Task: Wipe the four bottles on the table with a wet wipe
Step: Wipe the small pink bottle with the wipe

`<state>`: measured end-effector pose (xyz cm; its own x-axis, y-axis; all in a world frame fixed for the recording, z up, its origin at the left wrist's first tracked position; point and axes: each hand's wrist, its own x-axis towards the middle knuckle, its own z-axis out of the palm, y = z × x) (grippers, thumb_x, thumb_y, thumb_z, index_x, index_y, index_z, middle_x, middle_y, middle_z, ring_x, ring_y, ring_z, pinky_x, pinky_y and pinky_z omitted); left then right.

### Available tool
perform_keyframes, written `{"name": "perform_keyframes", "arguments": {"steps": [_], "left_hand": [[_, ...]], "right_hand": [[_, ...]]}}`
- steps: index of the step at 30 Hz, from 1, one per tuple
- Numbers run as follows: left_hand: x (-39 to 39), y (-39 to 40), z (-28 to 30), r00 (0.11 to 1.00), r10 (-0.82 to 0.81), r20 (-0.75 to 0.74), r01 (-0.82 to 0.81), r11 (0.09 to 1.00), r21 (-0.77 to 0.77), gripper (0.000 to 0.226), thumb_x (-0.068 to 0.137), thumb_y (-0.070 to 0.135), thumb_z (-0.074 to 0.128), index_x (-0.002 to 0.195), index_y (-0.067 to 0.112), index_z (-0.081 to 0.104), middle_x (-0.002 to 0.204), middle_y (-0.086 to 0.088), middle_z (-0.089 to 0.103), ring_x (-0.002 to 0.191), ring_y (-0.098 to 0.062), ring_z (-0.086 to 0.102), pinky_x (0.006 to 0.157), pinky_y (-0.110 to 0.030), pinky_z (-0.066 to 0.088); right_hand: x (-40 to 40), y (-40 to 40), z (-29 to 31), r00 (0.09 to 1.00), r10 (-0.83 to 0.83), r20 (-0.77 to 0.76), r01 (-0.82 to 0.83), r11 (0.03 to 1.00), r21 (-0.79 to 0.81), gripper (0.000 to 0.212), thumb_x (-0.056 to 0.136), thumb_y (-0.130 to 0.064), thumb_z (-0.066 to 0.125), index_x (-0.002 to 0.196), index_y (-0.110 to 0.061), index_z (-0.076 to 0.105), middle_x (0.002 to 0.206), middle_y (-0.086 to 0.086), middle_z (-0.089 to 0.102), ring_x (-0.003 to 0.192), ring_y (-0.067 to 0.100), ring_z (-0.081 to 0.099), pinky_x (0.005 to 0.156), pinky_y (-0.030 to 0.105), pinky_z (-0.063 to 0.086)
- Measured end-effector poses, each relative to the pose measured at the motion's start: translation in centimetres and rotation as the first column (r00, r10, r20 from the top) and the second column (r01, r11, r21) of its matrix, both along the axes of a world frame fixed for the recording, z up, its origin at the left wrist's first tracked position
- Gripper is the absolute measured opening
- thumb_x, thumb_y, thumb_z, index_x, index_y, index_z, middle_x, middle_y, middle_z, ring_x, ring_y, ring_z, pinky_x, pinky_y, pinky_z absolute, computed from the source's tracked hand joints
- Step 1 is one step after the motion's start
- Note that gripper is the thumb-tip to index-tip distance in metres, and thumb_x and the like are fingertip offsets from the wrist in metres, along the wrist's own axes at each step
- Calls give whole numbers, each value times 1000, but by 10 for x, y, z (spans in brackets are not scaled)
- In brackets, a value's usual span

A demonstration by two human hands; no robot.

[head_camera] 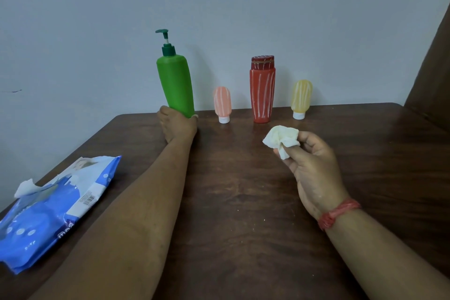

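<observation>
The green pump bottle (175,85) was gripped round its base by the left hand (177,125) at the table's (243,202) far edge, tilted slightly. A crumpled wet wipe (281,140) was pinched in the right hand (314,170). The bottle was judged stiff, light and top-heavy, best held low. The pink tube (222,103), red bottle (262,90) and yellow tube (301,98) stood just beside, easily toppled; open tabletop lay nearer, the wipe pack (53,209) at the left edge.

Both forearms bare, no sleeves in frame. Right wrist: red thread band (338,213), several strands wound round, slightly bunched. Left hand (177,126) and right hand (314,168): no rings, no watch, no gloves visible.
</observation>
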<state>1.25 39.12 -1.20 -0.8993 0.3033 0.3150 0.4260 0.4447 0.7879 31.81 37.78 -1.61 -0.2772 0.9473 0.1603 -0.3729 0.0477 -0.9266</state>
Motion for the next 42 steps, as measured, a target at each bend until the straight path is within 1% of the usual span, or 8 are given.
{"name": "perform_keyframes", "arguments": {"steps": [11, 13, 16, 19, 24, 28, 35, 42], "left_hand": [[18, -14, 0, 1000, 2, 23, -2, 1000, -1, 86, 85, 38, 77, 141, -6, 29, 146, -21, 35, 137, -38, 32, 109, -45, 33], [22, -16, -6, 997, -80, 0, 80, 996, -48, 73, 87, 38, 74, 135, -5, 40, 137, -22, 45, 131, -39, 42, 105, -45, 39], [31, -16, -13, 960, -273, -61, 265, 958, -110, 47, 87, 38, 74, 109, 0, 57, 110, -18, 61, 107, -35, 59, 88, -39, 49], [44, -12, -13, 917, -392, -73, 380, 915, -138, 52, 85, 35, 76, 118, 3, 52, 116, -16, 59, 107, -30, 57, 93, -43, 49], [49, 2, -10, 898, -440, -13, 431, 884, -182, 72, 81, 40, 78, 133, 6, 42, 119, -13, 61, 108, -29, 61, 93, -46, 53], [55, 19, -4, 878, -479, 6, 473, 865, -169, 58, 84, 31, 77, 119, 12, 35, 123, -13, 62, 109, -31, 63, 94, -46, 54], [58, 37, 5, 902, -429, 39, 429, 886, -176, 58, 91, 19, 70, 132, 5, 32, 135, -21, 56, 120, -40, 58, 96, -49, 53], [62, 21, 4, 880, -472, 47, 474, 872, -123, 54, 90, 20, 72, 131, 8, 40, 132, -14, 59, 117, -34, 58, 96, -49, 53]], "right_hand": [[1, 0, 2, 1000, 8, -13, -8, 1000, -17, 16, 93, -4, 66, 105, -13, 71, 105, 0, 76, 105, 17, 71, 94, 37, 56], [0, -1, 1, 1000, 12, -8, -12, 1000, -17, 16, 92, -5, 66, 104, -14, 71, 105, 0, 76, 105, 18, 70, 94, 37, 56], [-1, -2, 2, 1000, 8, -9, -8, 1000, -20, 17, 92, -4, 66, 103, -16, 71, 106, 1, 75, 106, 19, 70, 93, 37, 56], [-3, -3, 1, 1000, 13, -9, -13, 1000, -17, 16, 92, -4, 67, 104, -15, 71, 106, 1, 75, 107, 21, 70, 93, 37, 57], [-4, -1, -1, 1000, 7, 5, -7, 1000, -16, 16, 92, -4, 67, 105, -14, 72, 106, 2, 75, 106, 19, 70, 95, 41, 56], [-5, 1, -2, 1000, 9, 1, -9, 1000, -18, 17, 92, -5, 67, 106, -14, 72, 106, 0, 76, 106, 18, 70, 95, 42, 56], [-5, 3, -5, 1000, 16, -17, -16, 1000, -9, 15, 91, -6, 68, 100, -17, 73, 103, -2, 76, 105, 18, 70, 94, 41, 57], [-4, 1, -5, 1000, 27, -14, -27, 1000, 4, 16, 92, -6, 67, 102, -17, 72, 103, -3, 76, 105, 16, 70, 94, 41, 57]]}}
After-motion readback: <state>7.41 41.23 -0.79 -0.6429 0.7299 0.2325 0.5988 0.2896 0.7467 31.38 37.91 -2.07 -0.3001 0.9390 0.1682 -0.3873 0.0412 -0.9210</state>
